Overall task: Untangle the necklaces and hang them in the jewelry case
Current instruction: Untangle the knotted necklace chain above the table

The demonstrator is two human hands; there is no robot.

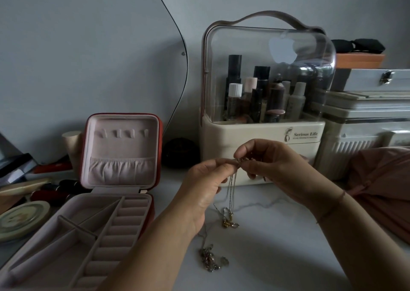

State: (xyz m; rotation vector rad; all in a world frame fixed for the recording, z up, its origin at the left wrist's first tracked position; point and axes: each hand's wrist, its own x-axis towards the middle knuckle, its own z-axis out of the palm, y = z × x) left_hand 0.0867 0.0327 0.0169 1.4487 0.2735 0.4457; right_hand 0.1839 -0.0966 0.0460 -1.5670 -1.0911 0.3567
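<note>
My left hand (205, 184) and my right hand (269, 162) meet above the white table and both pinch the top of a tangle of thin necklaces (231, 193). The chains hang down from my fingertips to a gold clump (229, 223) resting on the table. A second silver chain heap (209, 258) lies nearer to me, beside my left forearm. The red jewelry case (121, 157) stands open at the left, its pink lid upright with a row of small hooks (124, 133) and a gathered pocket; nothing hangs on the hooks. Its tray of compartments and ring rolls holds nothing.
A cream cosmetics organiser (261, 135) with a clear dome and bottles stands right behind my hands. White boxes (366, 113) are stacked at the right, pink cloth (381, 179) below them. Compacts and lipsticks (28, 202) crowd the left edge. A mirror leans on the wall.
</note>
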